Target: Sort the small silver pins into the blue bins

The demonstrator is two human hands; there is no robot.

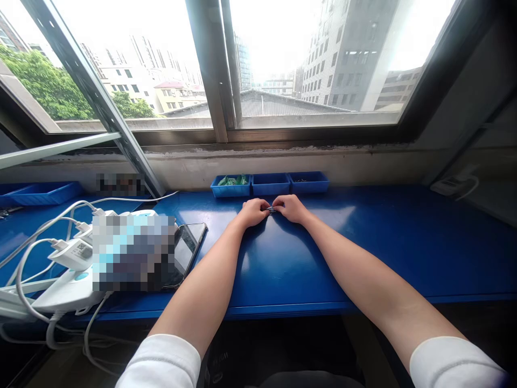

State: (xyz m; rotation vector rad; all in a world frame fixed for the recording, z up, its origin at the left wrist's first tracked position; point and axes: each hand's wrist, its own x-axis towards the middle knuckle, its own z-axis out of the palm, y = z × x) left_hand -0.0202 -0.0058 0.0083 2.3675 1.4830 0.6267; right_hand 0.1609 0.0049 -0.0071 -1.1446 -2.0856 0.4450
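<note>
Both my arms reach forward over a blue tabletop [291,269]. My left hand [255,212] and my right hand [289,208] meet near the back of it, fingertips closed from either side on a small metallic part [271,209]. The part is too small and too covered by fingers to name. Just behind my hands stand three blue bins in a row. The left bin [218,190] holds green items in what looks like clear plastic. Nothing shows inside the middle bin [270,188]. A few tiny dark pieces lie in the right bin [317,187].
At the left lies a white power strip [60,293] with chargers and trailing white cables. A smartphone [189,242] sits beside it, near my left forearm. More blue trays [52,194] are at the far left. A metal shelf post [133,145] rises before the window.
</note>
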